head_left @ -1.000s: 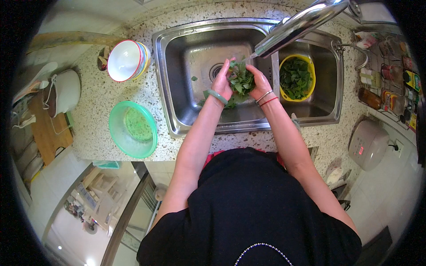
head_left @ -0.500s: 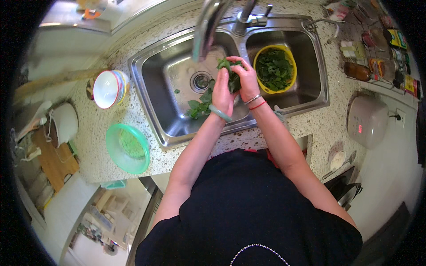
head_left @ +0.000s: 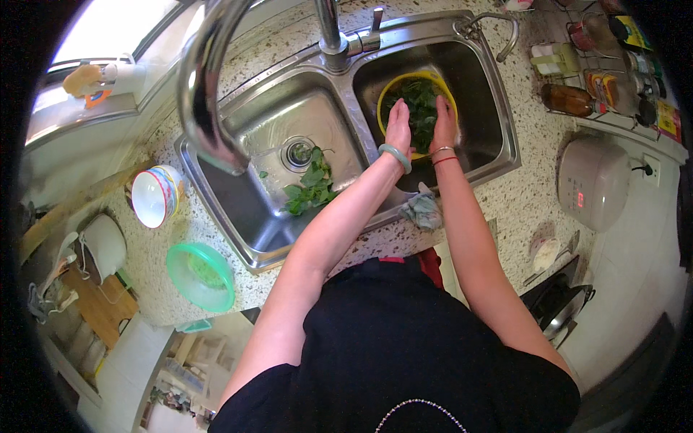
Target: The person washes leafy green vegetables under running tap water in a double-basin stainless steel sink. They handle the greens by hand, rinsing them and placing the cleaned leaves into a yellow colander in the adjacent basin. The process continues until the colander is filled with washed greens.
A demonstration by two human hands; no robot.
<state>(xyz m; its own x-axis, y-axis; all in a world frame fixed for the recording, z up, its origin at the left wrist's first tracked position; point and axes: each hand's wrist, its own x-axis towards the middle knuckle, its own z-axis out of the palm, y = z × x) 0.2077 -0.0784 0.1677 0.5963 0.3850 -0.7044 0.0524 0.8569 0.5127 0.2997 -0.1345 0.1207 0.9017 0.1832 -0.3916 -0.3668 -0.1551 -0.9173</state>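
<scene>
Both my hands are over a yellow basket (head_left: 421,75) of green leaves (head_left: 420,115) in the right basin. My left hand (head_left: 398,130), with a pale green bangle at the wrist, has its fingers stretched out along the near left side of the leaves. Opposite it, my right hand (head_left: 445,126) is also stretched out, palm inward. Leaves lie between the two palms, and neither hand is closed round them. More leafy sprigs (head_left: 313,187) rest in the left basin beside the drain (head_left: 298,153).
The curved tap (head_left: 209,108) arches over the left basin (head_left: 253,209). On the counter to the left stand stacked bowls (head_left: 153,198) and a green plastic basin (head_left: 189,285). A grey cloth (head_left: 423,209) hangs at the sink's front edge. A rice cooker (head_left: 595,184) stands right.
My hands have moved right from the left basin to the yellow basket, parting from round the bunch of leaves they held. The view has shifted too.
</scene>
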